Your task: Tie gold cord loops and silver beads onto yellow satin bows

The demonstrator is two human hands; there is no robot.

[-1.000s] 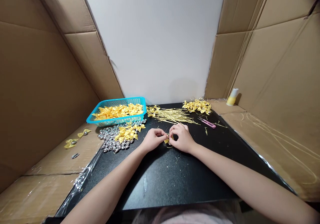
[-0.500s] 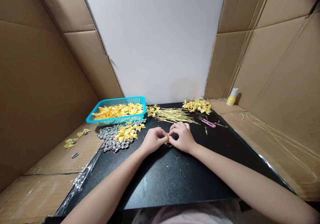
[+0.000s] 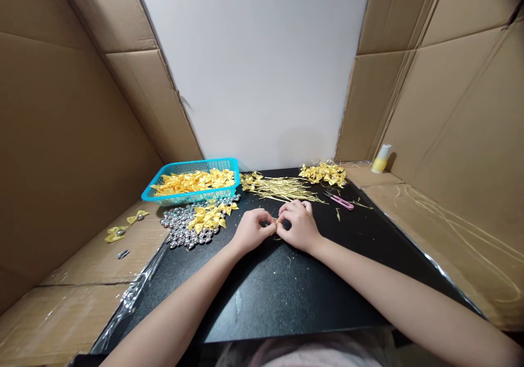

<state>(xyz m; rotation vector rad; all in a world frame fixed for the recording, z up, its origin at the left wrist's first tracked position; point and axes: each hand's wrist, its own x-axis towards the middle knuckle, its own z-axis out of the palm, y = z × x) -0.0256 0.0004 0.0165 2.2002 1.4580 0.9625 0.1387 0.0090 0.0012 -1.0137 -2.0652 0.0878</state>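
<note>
My left hand (image 3: 256, 230) and my right hand (image 3: 299, 226) meet over the middle of the black table. Thumb and forefinger of each are pinched on a small yellow bow (image 3: 275, 225), which the fingertips mostly hide. A thin yellow cord (image 3: 278, 238) curves out just below it. To the left lie silver beads (image 3: 184, 230), with several yellow ribbon bows (image 3: 208, 217) on top of them. Beyond my hands is a loose bundle of cut yellow cords (image 3: 282, 188).
A blue plastic basket (image 3: 190, 199) full of yellow bows stands at the back left. Beaded bows (image 3: 325, 174) are heaped at the back right, near pink thread snips (image 3: 340, 200). A thread cone (image 3: 381, 158) stands on the cardboard (image 3: 413, 208). Cardboard walls rise on both sides.
Both hands stay in place, still pinched together. The fingertips have shifted slightly, and less of the yellow bow shows between them.
</note>
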